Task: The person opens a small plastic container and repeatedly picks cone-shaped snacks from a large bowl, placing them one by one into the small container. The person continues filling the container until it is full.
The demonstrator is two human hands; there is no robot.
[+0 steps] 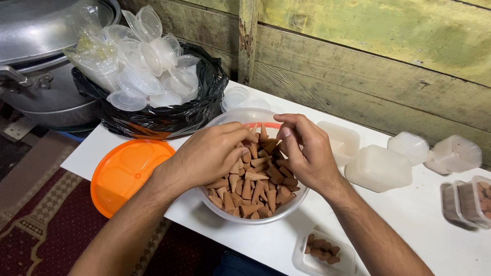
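A clear round tub [266, 217] on the white table [419, 214] is full of brown cone-shaped pieces [255, 191]. My left hand [212, 153] reaches in from the left, its fingers curled among the cones. From the right, my right hand [307, 151] dips in with fingertips pinched on the cones near the tub's far side. Both hands meet over the middle of the pile. A small clear box [325, 253] with a few cones inside sits close to the table's front edge.
An orange lid [125, 174] lies left of the tub. A black bag [163, 115] of clear small containers stands at the back left, beside a large metal pot [46, 71]. Empty clear boxes [378, 166] and filled ones [473, 199] sit at the right, before a wooden wall.
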